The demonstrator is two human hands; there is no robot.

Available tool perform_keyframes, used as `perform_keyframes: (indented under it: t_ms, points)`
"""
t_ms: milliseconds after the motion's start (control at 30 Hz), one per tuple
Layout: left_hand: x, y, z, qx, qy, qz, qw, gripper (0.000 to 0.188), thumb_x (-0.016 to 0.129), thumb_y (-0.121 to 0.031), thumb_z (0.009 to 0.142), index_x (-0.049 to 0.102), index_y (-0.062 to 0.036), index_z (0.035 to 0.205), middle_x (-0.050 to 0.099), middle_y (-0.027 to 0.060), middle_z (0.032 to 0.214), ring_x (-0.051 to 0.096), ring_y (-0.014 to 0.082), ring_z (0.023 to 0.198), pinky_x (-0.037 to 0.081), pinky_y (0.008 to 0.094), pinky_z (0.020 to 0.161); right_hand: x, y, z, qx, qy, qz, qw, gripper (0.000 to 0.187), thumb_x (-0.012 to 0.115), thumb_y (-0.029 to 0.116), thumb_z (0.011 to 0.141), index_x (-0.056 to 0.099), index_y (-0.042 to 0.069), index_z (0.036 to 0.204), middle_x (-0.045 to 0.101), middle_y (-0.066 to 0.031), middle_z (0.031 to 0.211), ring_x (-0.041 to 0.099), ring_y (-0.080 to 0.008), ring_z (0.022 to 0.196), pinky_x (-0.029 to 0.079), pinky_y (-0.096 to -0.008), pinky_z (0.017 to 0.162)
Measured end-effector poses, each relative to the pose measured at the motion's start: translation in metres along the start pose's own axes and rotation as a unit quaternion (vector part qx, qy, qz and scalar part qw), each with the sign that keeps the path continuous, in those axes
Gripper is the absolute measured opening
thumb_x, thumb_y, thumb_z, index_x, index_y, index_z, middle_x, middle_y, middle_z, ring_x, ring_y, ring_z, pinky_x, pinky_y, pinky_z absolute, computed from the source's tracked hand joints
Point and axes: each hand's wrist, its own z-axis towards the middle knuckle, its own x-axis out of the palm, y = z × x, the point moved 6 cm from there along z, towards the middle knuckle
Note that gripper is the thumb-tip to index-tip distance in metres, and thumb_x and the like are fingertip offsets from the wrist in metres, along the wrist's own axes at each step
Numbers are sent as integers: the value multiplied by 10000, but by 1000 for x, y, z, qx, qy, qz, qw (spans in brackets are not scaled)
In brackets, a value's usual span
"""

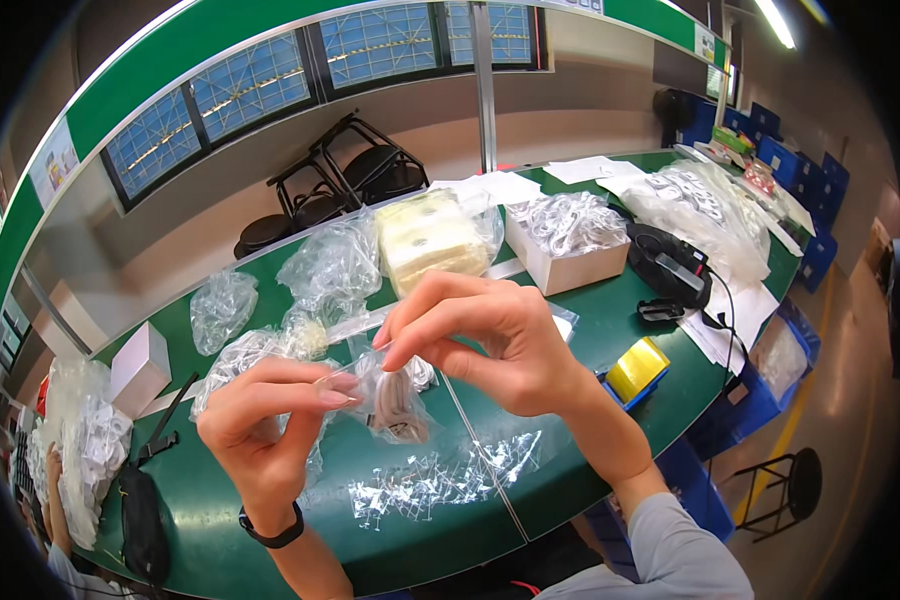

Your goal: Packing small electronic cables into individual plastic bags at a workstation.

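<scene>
A small clear plastic bag with a coiled pale cable inside hangs above the green table. My left hand, with a black band at the wrist, pinches the bag's upper edge between thumb and fingertips. From the other side, my right hand grips the same edge with thumb and fingers closed. Whether the bag's mouth is sealed I cannot tell. Below the hands, a scatter of small clear plastic pieces lies on the green tabletop.
Behind my hands stand a stack of yellowish bags and a white box of cables. A yellow tape roll sits at right, near a black pouch. Bagged white cables lie left, beside another person's arm.
</scene>
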Motion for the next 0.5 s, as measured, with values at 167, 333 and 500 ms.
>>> perform_keyframes:
  t_ms: [167,333,500]
  points:
    - [2,-10,0,19,14,69,997,227,597,126,698,723,24,858,727,180,885,708,237,785,541,287,732,-1,0,-1,-4,5,11,1000,291,530,-155,775,716,-20,953,680,-121,973,655,-251,1000,514,-353,887]
    - [10,-26,4,53,24,104,993,217,588,41,682,724,34,851,726,188,881,711,248,783,551,302,742,0,-3,-1,2,-9,9,1000,229,636,-135,784,714,-12,961,674,-122,973,654,-232,1007,524,-344,893]
    - [12,-30,2,71,15,168,983,175,630,15,682,717,43,831,723,194,866,712,257,782,552,306,740,1,-7,0,9,-23,27,999,226,663,-139,783,714,-9,961,667,-121,977,654,-224,1002,538,-326,871]
